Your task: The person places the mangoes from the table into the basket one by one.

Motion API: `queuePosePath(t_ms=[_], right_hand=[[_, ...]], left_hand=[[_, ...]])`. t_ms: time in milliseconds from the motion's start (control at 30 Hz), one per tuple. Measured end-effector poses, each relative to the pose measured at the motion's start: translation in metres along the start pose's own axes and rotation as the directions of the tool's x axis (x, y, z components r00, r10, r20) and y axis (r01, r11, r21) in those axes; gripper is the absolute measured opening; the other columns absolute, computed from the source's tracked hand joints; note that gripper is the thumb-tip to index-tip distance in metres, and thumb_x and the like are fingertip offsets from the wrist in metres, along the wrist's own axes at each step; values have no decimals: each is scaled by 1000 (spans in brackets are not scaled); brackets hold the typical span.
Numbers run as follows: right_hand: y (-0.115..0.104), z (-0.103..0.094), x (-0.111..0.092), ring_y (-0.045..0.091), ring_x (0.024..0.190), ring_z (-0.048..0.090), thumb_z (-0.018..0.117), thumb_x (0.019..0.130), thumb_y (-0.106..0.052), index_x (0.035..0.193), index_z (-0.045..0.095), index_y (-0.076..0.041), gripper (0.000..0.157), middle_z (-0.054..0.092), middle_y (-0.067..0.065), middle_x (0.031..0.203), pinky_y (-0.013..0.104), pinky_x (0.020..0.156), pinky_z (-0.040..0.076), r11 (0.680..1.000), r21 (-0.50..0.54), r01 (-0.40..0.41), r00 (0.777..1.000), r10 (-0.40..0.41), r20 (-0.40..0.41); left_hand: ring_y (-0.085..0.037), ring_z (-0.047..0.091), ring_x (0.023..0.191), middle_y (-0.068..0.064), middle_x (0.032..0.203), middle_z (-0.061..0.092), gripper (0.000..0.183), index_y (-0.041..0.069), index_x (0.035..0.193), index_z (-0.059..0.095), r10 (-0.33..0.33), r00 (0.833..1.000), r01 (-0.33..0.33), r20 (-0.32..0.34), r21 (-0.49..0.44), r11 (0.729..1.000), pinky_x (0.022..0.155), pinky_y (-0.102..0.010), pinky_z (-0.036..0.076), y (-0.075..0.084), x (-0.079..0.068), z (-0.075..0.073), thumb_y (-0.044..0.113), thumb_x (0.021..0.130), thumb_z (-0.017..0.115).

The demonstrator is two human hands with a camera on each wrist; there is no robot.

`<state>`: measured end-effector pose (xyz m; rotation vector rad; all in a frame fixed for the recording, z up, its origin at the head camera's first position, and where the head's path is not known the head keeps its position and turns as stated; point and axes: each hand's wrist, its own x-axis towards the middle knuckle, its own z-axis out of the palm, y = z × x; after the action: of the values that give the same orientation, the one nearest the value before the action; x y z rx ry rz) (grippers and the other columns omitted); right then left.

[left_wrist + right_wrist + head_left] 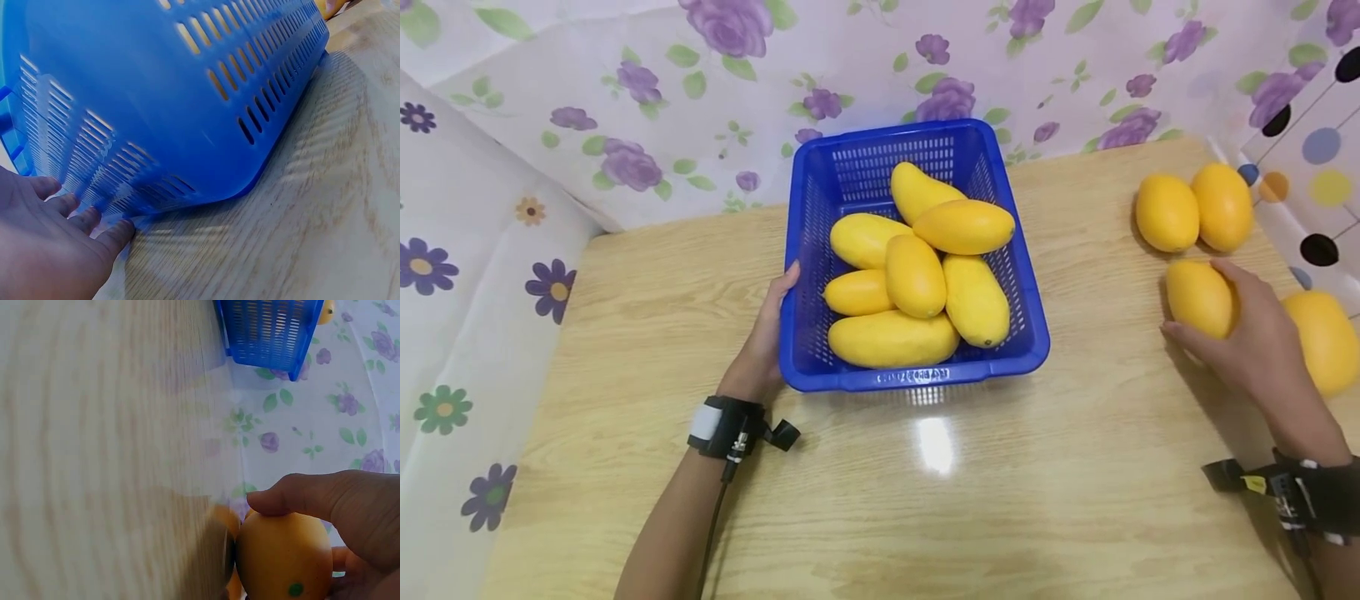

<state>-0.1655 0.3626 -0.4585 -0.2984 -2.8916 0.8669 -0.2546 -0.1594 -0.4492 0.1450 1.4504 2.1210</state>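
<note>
A blue plastic basket [913,381] stands on the table, with several yellow mangoes [891,340] piled inside. My left hand [763,342] is at its left side; in the left wrist view the fingers [87,219] lie extended along the slotted outer wall. Over at the right, my right hand [1262,333] grips a single mango [1198,296], the thumb on one side and the fingers round the other. The right wrist view shows the thumb across this mango [284,556], which has a small green spot.
Two mangoes [1167,212] sit side by side beyond the right hand, near the table's back right corner. Another mango [1326,342] lies right of that hand. Flower-patterned sheeting [700,108] rises behind the table [647,333], and dotted sheeting [1318,179] borders its right edge.
</note>
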Motion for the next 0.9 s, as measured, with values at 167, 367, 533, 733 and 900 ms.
queuePosePath(t_ms=[167,367,533,733,900], right_hand=[[-1,1,0,53,119,36,76,84,-33,159,21,-12,95,29,31,154,69,92,30,1000,-6,1,1000,-1,25],[-7,-1,-1,52,119,38,77,83,-35,160,21,-19,96,29,26,157,68,92,30,1000,5,6,999,-6,34],[-11,-5,-2,52,121,38,78,81,-36,159,22,-23,97,29,23,158,69,93,30,1000,24,6,1000,-7,21],[-19,-11,-4,51,113,42,80,79,-30,158,26,-25,96,35,25,154,66,85,31,998,46,34,999,-34,-5],[-32,-18,-3,51,111,43,80,78,-19,157,29,-21,94,40,27,150,67,86,30,992,51,118,992,-115,-54]], left_hand=[[-26,39,135,-7,153,34,71,31,158,20,-6,1000,6,-8,7,1000,106,-45,37,-1,-2,-2,64,97,36],[-24,43,132,-8,151,37,71,28,158,22,13,1000,-13,-8,-12,1000,104,-42,40,0,-2,-2,62,98,37],[-23,44,129,-8,149,39,72,26,159,21,10,1000,-11,-10,-26,1000,102,-41,41,1,-1,0,61,98,37],[-23,45,127,-8,147,40,75,23,159,21,-6,1000,6,7,-52,999,100,-42,42,2,0,1,62,97,37],[-22,46,127,-7,147,41,74,22,159,22,0,1000,0,-4,-55,998,101,-41,42,0,1,1,61,98,38]])
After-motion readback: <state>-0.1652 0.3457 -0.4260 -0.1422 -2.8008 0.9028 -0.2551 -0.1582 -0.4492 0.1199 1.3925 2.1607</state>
